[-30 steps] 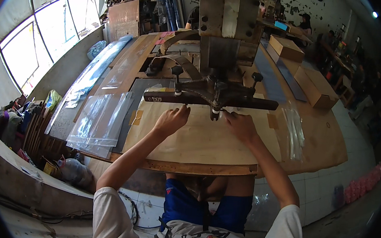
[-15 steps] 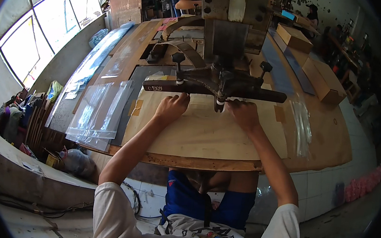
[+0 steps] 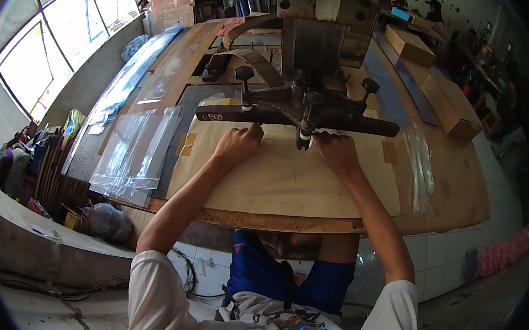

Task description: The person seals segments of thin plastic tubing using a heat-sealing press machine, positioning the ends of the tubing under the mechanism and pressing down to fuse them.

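A dark metal press bar (image 3: 362, 126) spans the table in front of me, fixed under a heavy machine head (image 3: 317, 47) by a bracket with black knobs. My left hand (image 3: 239, 143) is closed at the near side of the bar, left of its centre. Just right of the centre fitting, my right hand (image 3: 336, 151) is also closed, knuckles up, close under the bar. Whatever the fingers of both hands pinch is hidden or too thin to make out. Both hands are over a pale, smooth board (image 3: 288, 186) with brown tape at its sides.
Clear plastic sheets (image 3: 129, 159) lie stacked to the left of the board. Narrow clear plastic strips (image 3: 418, 172) lie to its right. Two cardboard boxes (image 3: 452, 106) stand at the far right. The table's wooden front edge (image 3: 284, 223) runs before my lap.
My hands stay closed at almost the same spots by the bar. Below the table my legs have shifted slightly. The whole view has moved a little.
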A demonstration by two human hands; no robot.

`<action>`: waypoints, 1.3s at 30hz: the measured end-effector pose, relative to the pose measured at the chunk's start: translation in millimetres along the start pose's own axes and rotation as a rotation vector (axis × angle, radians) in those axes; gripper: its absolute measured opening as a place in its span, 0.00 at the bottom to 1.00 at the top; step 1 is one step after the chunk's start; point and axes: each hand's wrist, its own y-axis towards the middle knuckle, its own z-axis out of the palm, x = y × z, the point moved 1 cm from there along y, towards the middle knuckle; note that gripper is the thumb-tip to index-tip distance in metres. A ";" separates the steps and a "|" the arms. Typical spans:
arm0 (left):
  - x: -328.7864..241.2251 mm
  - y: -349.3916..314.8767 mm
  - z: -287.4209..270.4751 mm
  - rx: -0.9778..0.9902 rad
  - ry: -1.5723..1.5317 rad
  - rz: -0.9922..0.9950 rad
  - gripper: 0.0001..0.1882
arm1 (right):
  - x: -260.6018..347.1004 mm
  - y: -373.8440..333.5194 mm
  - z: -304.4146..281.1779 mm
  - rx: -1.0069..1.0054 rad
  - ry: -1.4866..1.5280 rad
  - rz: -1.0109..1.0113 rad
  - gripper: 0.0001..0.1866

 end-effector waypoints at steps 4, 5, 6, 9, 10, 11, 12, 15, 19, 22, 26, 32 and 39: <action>0.8 2.3 2.2 0.044 -0.030 -0.023 0.10 | -0.4 1.1 1.6 -0.017 -0.006 -0.025 0.04; 0.8 3.2 2.8 0.069 -0.031 -0.028 0.10 | -0.5 1.2 2.5 0.008 -0.034 -0.021 0.04; -1.2 3.5 3.2 0.095 -0.039 -0.033 0.10 | -0.3 -1.2 3.0 0.039 -0.062 -0.016 0.05; -1.2 5.6 1.6 0.089 -0.041 -0.024 0.08 | -1.4 -2.1 5.8 0.050 -0.055 -0.001 0.05; -2.1 6.5 0.7 0.091 -0.045 -0.023 0.08 | -2.2 -2.6 6.0 0.054 -0.054 0.001 0.05; -3.2 7.6 0.1 0.108 -0.056 -0.036 0.08 | -3.0 -3.2 5.9 0.044 -0.040 -0.013 0.06; -1.1 6.0 0.9 0.125 -0.061 -0.054 0.08 | -1.5 -0.4 5.3 0.029 -0.023 -0.031 0.06; 1.3 2.9 3.1 0.081 -0.104 -0.039 0.08 | 1.0 -0.6 0.6 0.152 -0.056 -0.009 0.08; 1.1 4.6 2.1 0.104 -0.137 -0.053 0.07 | 1.3 -0.3 -1.8 0.149 -0.054 -0.008 0.08; 1.8 4.2 0.7 0.139 -0.151 -0.077 0.06 | 1.2 1.6 -5.9 0.155 -0.021 -0.004 0.09; 3.4 3.8 -4.9 0.098 -0.100 -0.068 0.06 | 0.3 2.0 -13.7 0.075 0.032 -0.005 0.07; -7.3 -13.3 -48.7 0.019 -0.103 0.027 0.04 | 4.6 -12.1 -43.5 -0.062 0.223 -0.027 0.10; -70.2 -64.3 -161.4 -0.126 -0.125 -0.160 0.11 | 59.0 -56.6 -146.6 -0.151 0.344 0.216 0.09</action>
